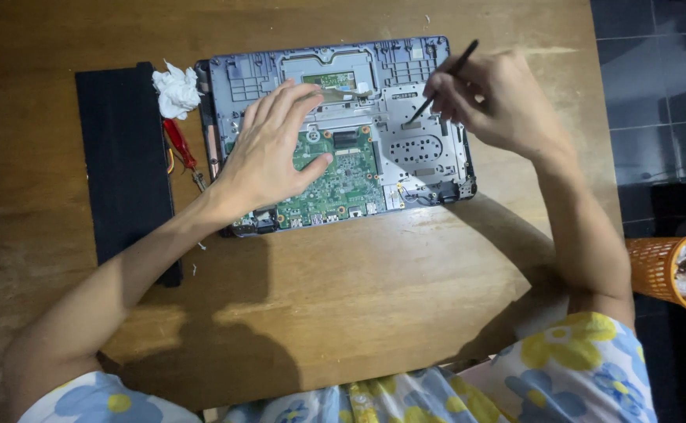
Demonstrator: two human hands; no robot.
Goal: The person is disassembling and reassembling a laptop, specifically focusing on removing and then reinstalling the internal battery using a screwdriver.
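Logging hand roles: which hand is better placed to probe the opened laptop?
Probably the right hand: it holds the black tool, tip on the laptop. The left hand lies flat on the green board.

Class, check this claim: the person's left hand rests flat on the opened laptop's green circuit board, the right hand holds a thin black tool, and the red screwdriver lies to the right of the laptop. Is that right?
One detail is wrong. The head view shows the red screwdriver lying to the left of the opened laptop, beside a crumpled white tissue. The left hand does rest on the green circuit board, and the right hand holds the thin black tool.
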